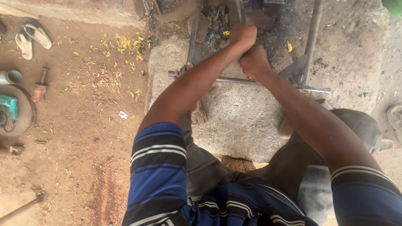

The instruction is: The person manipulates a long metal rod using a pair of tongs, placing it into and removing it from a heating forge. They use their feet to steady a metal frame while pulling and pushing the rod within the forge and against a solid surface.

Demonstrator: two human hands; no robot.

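Hands were both up at the far end of the stone slab [247,121], arms stretched out from striped blue sleeves. Left hand [243,35] was fisted tight, grip fully closed round an upright dark metal handle [239,11] that ran off the top edge of the view. Right hand [253,62] sat just below and touching the left, also curled shut; what it clamped was hidden by the knuckles, likely the same handle, but I couldn't tell.

Steel rod [234,80] lay across the slab, directly under the right hand, running from near the left edge of the slab to the right past a dark metal stand [307,54]. Whether the hand touched the rod was unclear. Bare foot [197,111] rested on the slab below the rod, second foot partly hidden behind the right forearm.

Off to the left on the dirt floor: pair of pale sandals [31,37], hammer [40,86] with a wooden handle, grey pipe end [10,77], teal power tool [9,106] on a round plate. Long bar [21,207] lay at the bottom left corner. Yellow leaves scattered near the slab's far left corner.
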